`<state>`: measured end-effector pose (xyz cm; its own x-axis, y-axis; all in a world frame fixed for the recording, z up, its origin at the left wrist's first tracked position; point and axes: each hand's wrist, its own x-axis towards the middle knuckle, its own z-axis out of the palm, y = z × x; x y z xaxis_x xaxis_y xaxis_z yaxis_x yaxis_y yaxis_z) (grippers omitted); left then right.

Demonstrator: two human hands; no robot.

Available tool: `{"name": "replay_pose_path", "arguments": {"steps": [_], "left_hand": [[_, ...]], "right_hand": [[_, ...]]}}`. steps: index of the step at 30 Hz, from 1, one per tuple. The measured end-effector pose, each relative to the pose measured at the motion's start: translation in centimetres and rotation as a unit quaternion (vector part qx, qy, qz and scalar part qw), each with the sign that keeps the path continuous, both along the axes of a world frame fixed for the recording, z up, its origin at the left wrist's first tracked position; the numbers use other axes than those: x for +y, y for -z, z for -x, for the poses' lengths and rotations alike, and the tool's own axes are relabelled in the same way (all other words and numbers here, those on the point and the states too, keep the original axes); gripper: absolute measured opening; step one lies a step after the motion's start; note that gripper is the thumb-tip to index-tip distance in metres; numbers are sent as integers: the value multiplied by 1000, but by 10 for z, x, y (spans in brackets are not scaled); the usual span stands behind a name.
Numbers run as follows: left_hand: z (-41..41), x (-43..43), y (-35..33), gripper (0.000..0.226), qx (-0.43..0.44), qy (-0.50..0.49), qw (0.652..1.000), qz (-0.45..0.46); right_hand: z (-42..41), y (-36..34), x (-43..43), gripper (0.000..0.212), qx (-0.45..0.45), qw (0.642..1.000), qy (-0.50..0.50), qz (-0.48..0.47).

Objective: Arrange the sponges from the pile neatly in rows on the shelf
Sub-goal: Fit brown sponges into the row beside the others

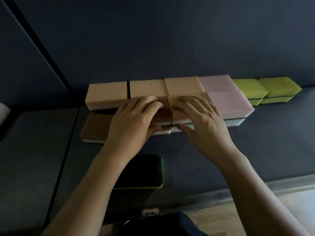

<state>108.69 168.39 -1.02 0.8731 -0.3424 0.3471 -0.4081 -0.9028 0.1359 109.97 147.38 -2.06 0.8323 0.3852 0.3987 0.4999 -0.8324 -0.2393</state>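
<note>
Pinching a brown rectangular foam sponge (164, 111) in my left hand (134, 121) and a peach foam sponge (177, 116) in my right hand (202, 120), I should butt them flush.

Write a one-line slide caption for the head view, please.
Left hand and right hand grip rectangular orange-brown foam sponges in the front row on a dark shelf.

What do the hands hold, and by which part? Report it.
Left hand grips the brown sponge, right hand the orange sponge: each with fingers over the top face and thumb against the near side.
</note>
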Motion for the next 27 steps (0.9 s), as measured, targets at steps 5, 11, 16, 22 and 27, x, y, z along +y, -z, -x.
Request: {"name": "replay_pose_path", "arguments": {"steps": [5,11,16,22,27], "left_hand": [[13,18,-12,55,22,18,999,28],[37,62,-19,46,-12,-23,999,46],[48,85,-9,43,-4,-43,998,44],[46,96,10,52,53,-58,997,18],[40,94,19,45,48,-82,995,2]], "right_hand": [[7,-12,4,60,10,1000,-12,-16],[17,-27,41,55,-9,999,-44,-20],[18,-19,70,60,0,998,-67,4],[15,-8,82,56,8,998,-65,8],[14,-4,83,50,-5,999,-42,4]]}}
